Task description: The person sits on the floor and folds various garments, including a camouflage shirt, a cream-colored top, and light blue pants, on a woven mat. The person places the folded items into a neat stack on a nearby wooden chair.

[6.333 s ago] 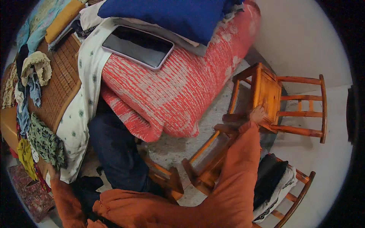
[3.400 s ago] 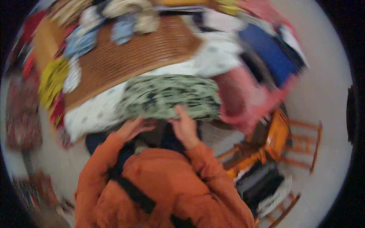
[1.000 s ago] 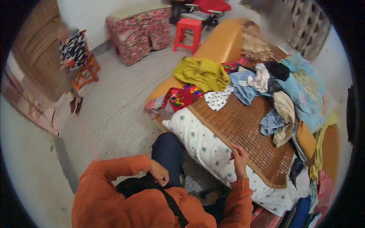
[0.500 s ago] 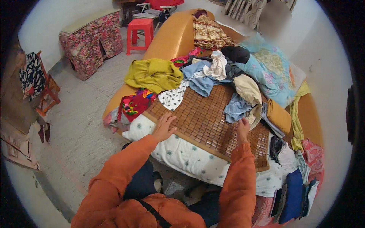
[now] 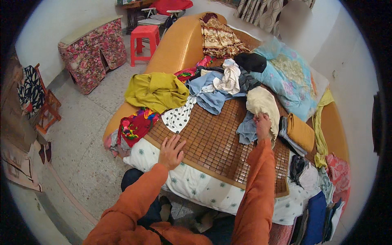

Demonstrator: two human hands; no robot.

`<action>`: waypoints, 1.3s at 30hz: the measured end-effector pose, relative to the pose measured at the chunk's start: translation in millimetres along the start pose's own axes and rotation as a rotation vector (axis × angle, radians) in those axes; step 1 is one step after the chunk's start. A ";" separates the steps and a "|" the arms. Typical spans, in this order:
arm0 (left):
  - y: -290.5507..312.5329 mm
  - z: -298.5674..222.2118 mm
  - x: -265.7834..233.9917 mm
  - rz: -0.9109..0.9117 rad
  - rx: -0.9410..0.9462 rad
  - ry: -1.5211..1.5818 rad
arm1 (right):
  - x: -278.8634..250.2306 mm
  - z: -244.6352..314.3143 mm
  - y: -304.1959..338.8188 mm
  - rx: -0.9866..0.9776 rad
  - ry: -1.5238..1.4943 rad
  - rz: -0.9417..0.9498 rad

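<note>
My right hand [image 5: 263,125] is closed on the lower end of a cream garment [image 5: 261,101], whose kind does not show. A crumpled light-blue denim piece [image 5: 246,130] lies right beside that hand. My left hand [image 5: 171,152] has its fingers spread at the front edge of the brown tile mat [image 5: 212,134], and nothing is in it. Just beyond those fingers lies a white cloth with black dots [image 5: 178,117]. Farther back are a mustard-green garment [image 5: 157,92], a blue garment [image 5: 210,100] and a white one [image 5: 228,79].
A red patterned cloth [image 5: 136,127] hangs over the left side of the bed. Folded clothes, a yellow-brown one [image 5: 301,128] and a dark-blue one [image 5: 315,212], are stacked on the right. A floral quilt [image 5: 286,73] lies behind. A red stool [image 5: 145,43] stands on the floor.
My right hand has moved farther away over the mat with the cream garment's end, which is now gathered up. My left hand has its fingers spread wider. The view has shifted slightly.
</note>
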State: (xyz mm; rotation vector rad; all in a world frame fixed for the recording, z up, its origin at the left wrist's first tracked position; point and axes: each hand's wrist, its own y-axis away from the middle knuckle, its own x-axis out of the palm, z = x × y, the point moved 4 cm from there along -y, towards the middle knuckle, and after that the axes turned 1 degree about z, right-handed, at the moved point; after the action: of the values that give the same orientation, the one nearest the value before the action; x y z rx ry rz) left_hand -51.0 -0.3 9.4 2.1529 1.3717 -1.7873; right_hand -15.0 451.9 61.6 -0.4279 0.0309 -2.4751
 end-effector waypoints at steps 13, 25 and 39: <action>3.8 3.8 5.0 -0.015 0.004 0.007 | 111.3 -7.9 364.7 0.336 0.293 0.652; 105.1 -36.0 49.6 0.509 -0.091 0.749 | 104.2 56.2 478.6 0.442 0.091 1.117; 118.4 -25.0 22.4 0.567 -0.284 0.999 | -27.3 73.7 299.4 -0.312 0.854 -0.155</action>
State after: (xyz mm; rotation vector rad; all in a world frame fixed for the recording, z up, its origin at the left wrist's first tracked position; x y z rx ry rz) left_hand 41.2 -46.4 -57.7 2.9231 0.8033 -0.2702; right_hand 201.2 231.6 86.7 0.5475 0.7555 -2.6229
